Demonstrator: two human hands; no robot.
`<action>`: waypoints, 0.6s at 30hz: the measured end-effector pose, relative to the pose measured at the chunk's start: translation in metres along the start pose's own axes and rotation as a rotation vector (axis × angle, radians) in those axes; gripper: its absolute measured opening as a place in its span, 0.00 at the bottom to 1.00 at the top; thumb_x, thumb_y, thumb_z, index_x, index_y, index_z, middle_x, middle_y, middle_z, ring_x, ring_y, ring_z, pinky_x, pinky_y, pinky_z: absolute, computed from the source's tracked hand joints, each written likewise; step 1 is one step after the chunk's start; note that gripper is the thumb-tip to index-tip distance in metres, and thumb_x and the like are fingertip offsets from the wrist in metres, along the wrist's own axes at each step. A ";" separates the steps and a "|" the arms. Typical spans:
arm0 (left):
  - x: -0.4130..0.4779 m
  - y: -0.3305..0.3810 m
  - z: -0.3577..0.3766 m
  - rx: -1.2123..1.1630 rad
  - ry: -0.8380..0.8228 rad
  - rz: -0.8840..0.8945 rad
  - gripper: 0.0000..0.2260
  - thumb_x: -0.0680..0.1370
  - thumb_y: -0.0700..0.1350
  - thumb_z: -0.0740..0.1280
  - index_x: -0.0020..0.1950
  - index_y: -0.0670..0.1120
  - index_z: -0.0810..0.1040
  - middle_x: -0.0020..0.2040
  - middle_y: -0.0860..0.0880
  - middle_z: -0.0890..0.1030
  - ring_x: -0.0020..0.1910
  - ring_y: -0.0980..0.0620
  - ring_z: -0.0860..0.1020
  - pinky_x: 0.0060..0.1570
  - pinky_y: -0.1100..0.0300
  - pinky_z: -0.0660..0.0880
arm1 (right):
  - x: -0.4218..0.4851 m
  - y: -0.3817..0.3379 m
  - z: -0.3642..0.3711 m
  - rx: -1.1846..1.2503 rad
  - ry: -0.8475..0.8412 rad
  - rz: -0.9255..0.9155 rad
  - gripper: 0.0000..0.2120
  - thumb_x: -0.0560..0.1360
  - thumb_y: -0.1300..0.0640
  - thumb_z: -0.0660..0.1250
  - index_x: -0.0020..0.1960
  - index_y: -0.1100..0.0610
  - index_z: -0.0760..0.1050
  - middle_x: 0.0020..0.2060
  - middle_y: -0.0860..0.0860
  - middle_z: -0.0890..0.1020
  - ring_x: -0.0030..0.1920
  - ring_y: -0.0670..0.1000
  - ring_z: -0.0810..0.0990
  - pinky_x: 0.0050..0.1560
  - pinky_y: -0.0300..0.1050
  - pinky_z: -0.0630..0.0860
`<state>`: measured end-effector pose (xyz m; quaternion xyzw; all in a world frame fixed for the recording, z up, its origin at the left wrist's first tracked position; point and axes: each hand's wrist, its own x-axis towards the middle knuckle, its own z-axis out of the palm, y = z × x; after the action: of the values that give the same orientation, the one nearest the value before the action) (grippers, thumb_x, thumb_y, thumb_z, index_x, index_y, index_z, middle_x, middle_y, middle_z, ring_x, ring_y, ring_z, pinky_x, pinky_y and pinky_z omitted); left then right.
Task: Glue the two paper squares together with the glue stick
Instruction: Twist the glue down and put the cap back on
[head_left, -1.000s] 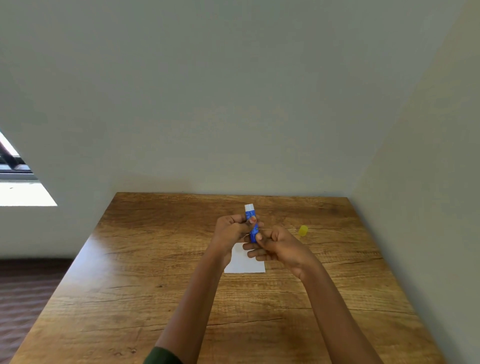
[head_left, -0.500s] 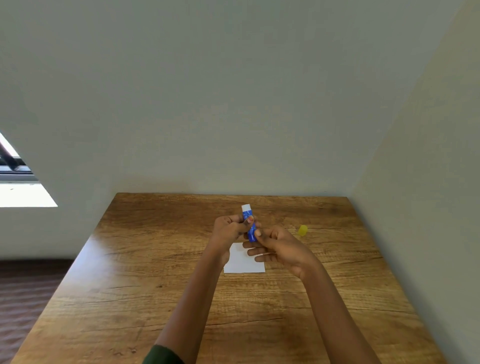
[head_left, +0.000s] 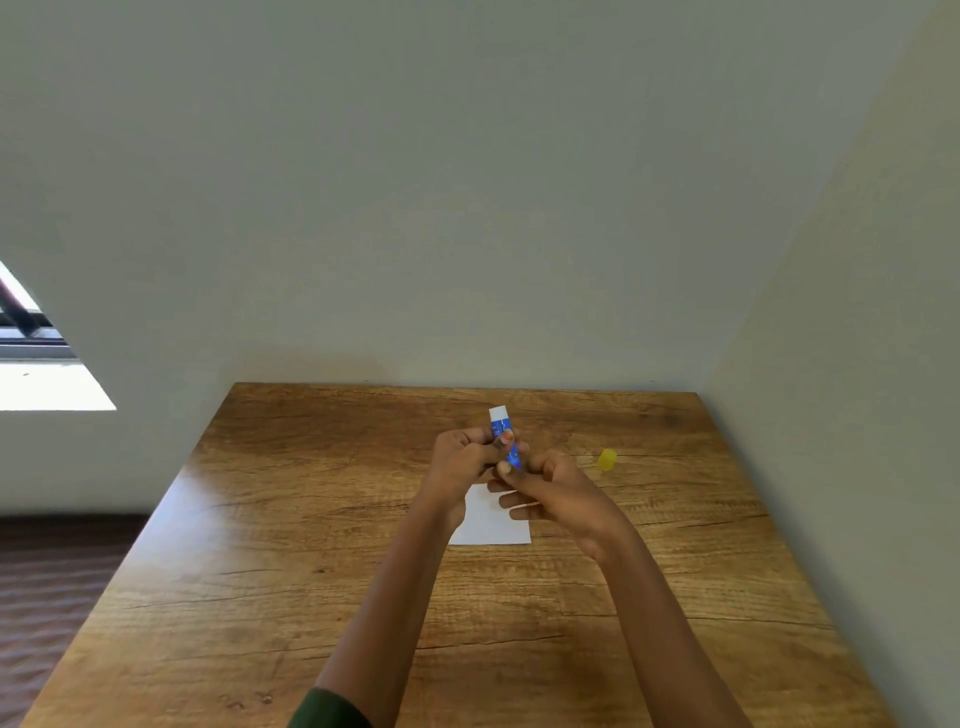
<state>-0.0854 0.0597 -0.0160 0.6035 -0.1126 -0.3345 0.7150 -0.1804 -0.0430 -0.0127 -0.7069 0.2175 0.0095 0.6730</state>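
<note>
Above the white paper square (head_left: 496, 525) lying flat on the brown wood-grain table (head_left: 291, 530), both hands hold a blue glue stick with a white end (head_left: 502, 428) in the air; the left hand (head_left: 462, 460) curls fingers and thumb round the tube's upper part, the white end tilting up past the paper's far edge; the right hand (head_left: 558, 493) pinches the tube's lower end between thumb and forefinger, its other fingers loosely extended over the paper; whether one sheet or two stacked lie there cannot be told; a small yellow cap (head_left: 607, 460) sits right of the paper and beyond it, apart from both hands; a dark green sleeve (head_left: 327, 709) shows nearer than the paper.
</note>
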 end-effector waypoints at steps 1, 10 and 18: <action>-0.001 0.000 0.000 -0.001 -0.002 0.003 0.07 0.75 0.39 0.68 0.50 0.38 0.82 0.46 0.42 0.84 0.43 0.49 0.82 0.44 0.60 0.79 | 0.000 0.000 -0.002 0.038 -0.058 0.011 0.15 0.77 0.50 0.64 0.57 0.59 0.79 0.49 0.55 0.85 0.46 0.49 0.83 0.49 0.42 0.80; 0.000 -0.001 0.002 0.016 -0.001 0.020 0.06 0.75 0.40 0.68 0.50 0.40 0.82 0.47 0.42 0.84 0.46 0.50 0.83 0.48 0.60 0.79 | 0.001 0.001 -0.001 -0.042 0.212 -0.065 0.06 0.66 0.58 0.77 0.41 0.57 0.83 0.38 0.56 0.86 0.39 0.52 0.83 0.42 0.45 0.79; 0.000 -0.002 -0.001 0.003 -0.007 0.016 0.06 0.75 0.39 0.68 0.49 0.40 0.82 0.47 0.41 0.84 0.46 0.49 0.82 0.52 0.57 0.78 | 0.000 -0.001 -0.004 0.009 0.027 0.024 0.14 0.73 0.52 0.70 0.55 0.58 0.79 0.46 0.52 0.85 0.45 0.49 0.83 0.46 0.43 0.80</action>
<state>-0.0855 0.0608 -0.0180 0.6026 -0.1204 -0.3304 0.7164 -0.1810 -0.0470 -0.0118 -0.7012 0.2350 0.0070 0.6731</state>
